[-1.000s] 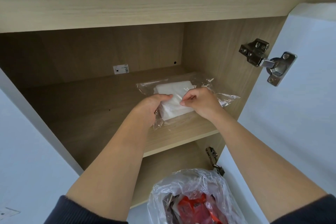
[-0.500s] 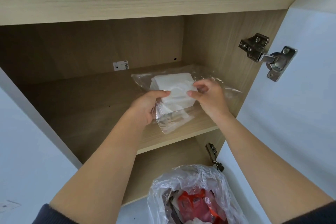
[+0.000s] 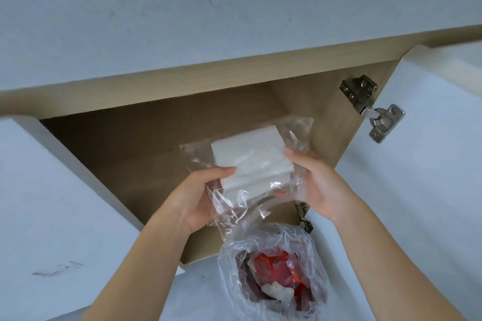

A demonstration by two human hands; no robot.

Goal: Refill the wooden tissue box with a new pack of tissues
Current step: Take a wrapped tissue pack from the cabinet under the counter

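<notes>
The left hand [image 3: 194, 198] curls its fingers round the left side of the tissue pack [image 3: 247, 161]. The pack is in the air in front of the open cupboard [image 3: 130, 154], above a bin bag [image 3: 273, 281]. The right hand [image 3: 317, 185] grips its right side.

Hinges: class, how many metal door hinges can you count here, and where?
2. The upper hinge joins the open door to the cabinet's right wall; the lower hinge shows below the right hand, above the bin bag. Others may be hidden.
</notes>
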